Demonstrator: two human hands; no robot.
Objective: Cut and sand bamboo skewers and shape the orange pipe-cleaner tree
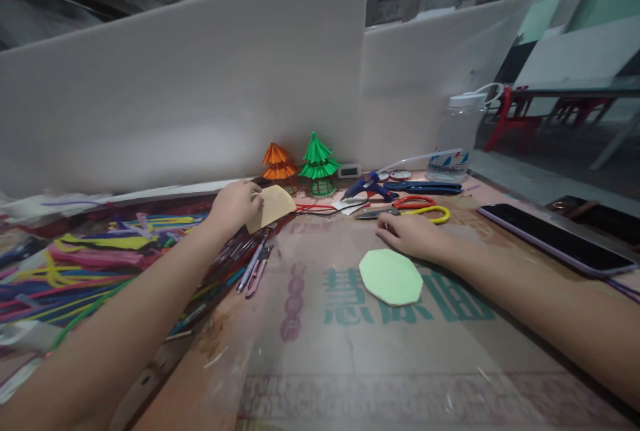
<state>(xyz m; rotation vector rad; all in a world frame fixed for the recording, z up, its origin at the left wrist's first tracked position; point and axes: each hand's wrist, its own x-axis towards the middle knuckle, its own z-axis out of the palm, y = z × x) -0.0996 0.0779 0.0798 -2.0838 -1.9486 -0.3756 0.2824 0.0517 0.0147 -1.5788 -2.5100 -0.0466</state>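
Observation:
My left hand (236, 205) is closed on a tan paper piece (273, 206), holding it just above the table beside a pile of coloured pipe cleaners (100, 257). My right hand (411, 233) rests palm down on the cardboard-covered table (350, 351), fingers stretched flat, holding nothing. A light green octagonal paper piece (391, 276) lies just in front of that hand. Scissors with red and yellow handles (417, 209) lie right behind its fingers.
An orange paper tower (279, 165) and a green paper tower (319, 163) stand against the white partition (200, 84). A blue glue gun (367, 187), blue scissors (425, 187), a clear water bottle (457, 137), pens (255, 264) and a phone (555, 237) lie around.

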